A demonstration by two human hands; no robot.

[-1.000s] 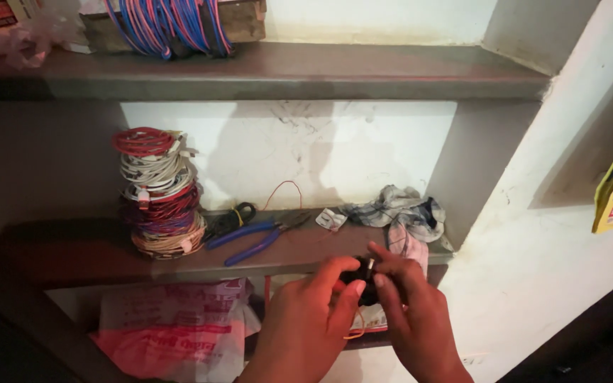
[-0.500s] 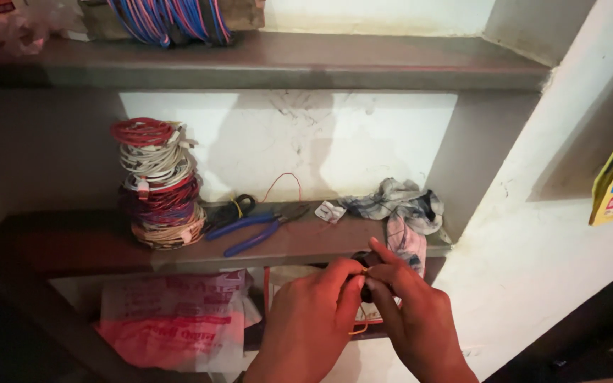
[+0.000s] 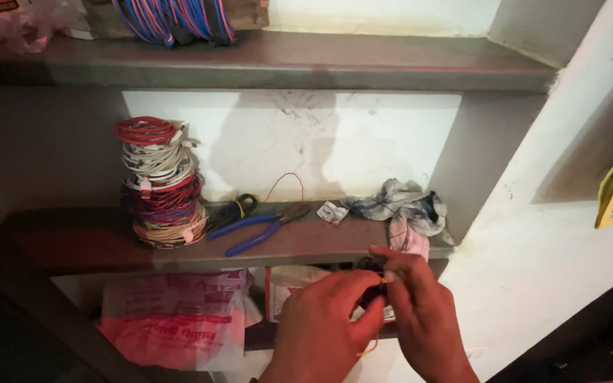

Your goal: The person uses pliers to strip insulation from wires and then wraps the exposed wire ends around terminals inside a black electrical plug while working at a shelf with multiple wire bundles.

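Wall shelves (image 3: 299, 241) are filling our view: pink bag (image 3: 172, 319) lying lowest, stack of wire coils (image 3: 159, 184) standing on the middle shelf beside blue pliers (image 3: 253, 228) and a checked rag (image 3: 406, 209). Below that shelf's edge, our left hand (image 3: 324, 319) and right hand (image 3: 416, 312) are pinching a small dark object (image 3: 372, 292) between fingertips.

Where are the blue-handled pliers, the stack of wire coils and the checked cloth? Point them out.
blue-handled pliers (image 3: 253, 236), head view, on a handle.
stack of wire coils (image 3: 159, 186), head view, mid-stack.
checked cloth (image 3: 406, 207), head view, its bunched middle.
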